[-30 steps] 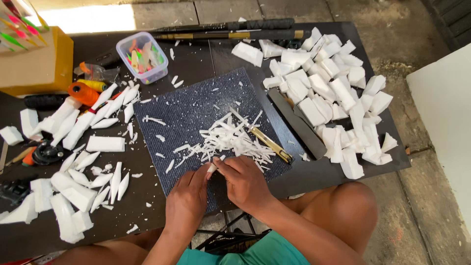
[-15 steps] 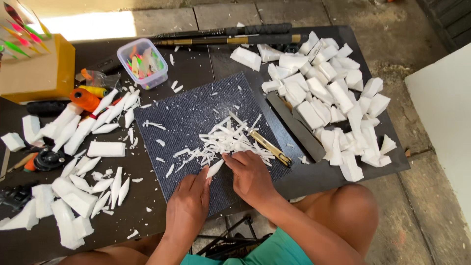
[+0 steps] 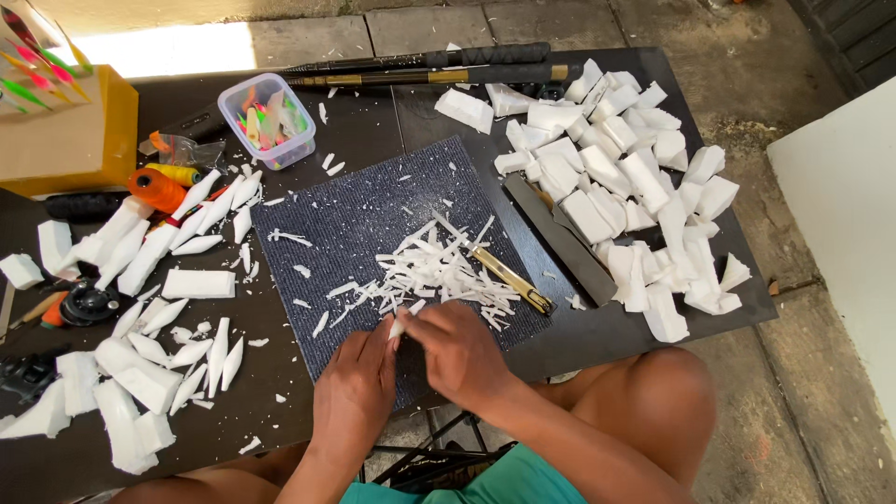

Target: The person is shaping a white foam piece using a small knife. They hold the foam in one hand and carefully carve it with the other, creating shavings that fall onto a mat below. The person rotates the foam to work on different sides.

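Observation:
My left hand point(image 3: 356, 385) and my right hand point(image 3: 456, 351) meet over the near edge of a dark blue ribbed mat point(image 3: 373, 215). Between their fingertips sits a small white foam piece point(image 3: 399, 326), pinched by both hands. Whether the right hand also hides a blade I cannot tell. Just beyond the hands lies a heap of thin white foam shavings point(image 3: 434, 271). A brass-handled knife point(image 3: 509, 277) rests on the mat to the right of the shavings, apart from both hands.
Rough white foam blocks point(image 3: 625, 187) pile up at the right; tapered shaped foam pieces point(image 3: 173, 243) lie at the left. A clear tub of coloured bits point(image 3: 267, 119), thread spools point(image 3: 159, 187), a tan box point(image 3: 65, 131), dark rods point(image 3: 429, 65) and a flat file point(image 3: 558, 238) share the black table.
Both hands stay at the mat's near edge with the foam piece; they have shifted only slightly as they work it.

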